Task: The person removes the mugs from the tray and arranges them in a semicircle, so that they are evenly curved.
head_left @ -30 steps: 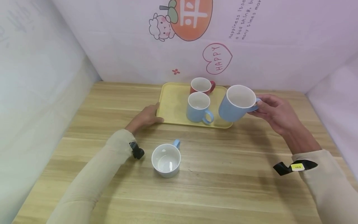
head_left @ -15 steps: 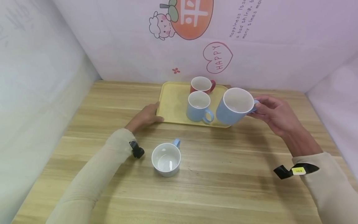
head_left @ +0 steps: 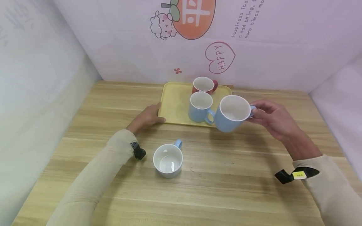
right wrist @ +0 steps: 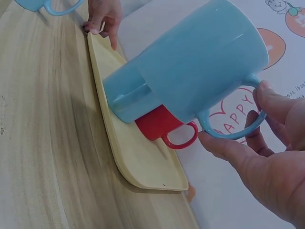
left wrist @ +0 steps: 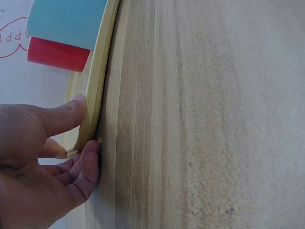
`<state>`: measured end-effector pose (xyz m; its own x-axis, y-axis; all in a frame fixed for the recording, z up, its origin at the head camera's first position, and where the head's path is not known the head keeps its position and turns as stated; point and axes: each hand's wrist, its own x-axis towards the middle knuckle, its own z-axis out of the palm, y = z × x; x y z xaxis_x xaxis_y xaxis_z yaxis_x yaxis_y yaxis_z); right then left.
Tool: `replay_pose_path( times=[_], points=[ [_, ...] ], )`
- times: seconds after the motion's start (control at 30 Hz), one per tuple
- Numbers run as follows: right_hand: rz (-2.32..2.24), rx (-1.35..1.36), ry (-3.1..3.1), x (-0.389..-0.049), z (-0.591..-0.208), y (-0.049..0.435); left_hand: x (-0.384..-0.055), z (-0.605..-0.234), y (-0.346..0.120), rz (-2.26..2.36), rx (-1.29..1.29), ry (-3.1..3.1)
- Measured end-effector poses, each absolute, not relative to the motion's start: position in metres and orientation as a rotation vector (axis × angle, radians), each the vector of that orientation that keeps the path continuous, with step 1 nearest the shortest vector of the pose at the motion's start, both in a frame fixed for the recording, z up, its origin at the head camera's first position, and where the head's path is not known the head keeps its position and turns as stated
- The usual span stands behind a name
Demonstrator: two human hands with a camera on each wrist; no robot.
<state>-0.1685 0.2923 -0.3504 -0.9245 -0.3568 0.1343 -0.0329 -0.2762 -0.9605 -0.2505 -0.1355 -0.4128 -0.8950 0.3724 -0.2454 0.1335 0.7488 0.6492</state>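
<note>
Held blue mug (head_left: 228, 121), over yellow tray's (head_left: 173, 108) 4 o'clock corner, hiding it | long axis 7-to-1, mouth at 1, handle at 3 | right hand (head_left: 275, 121) pinching handle; left hand (head_left: 146, 118), tray's 9 o'clock end | red mug (head_left: 203, 84) part-hidden behind standing blue mug (head_left: 197, 113)

Left hand (head_left: 146, 118) is held in a pinch at 9 o'clock of head-view centre; right hand (head_left: 273, 121) is curled in a grip, 3 o'clock.

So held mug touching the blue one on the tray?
Cannot tell: in head and right wrist views, the held mug overlaps blue tray mug, hiding any gap.
</note>
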Motion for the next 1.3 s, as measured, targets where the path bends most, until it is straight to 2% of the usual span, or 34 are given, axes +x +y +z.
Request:
replay_pose_path(
  times=[1.3],
  points=[
    [-2.142, -0.526, 1.883, -0.154, -0.375, 0.275, -0.253, -0.414, -0.135, 0.879, 0.387, 2.602]
  ],
)
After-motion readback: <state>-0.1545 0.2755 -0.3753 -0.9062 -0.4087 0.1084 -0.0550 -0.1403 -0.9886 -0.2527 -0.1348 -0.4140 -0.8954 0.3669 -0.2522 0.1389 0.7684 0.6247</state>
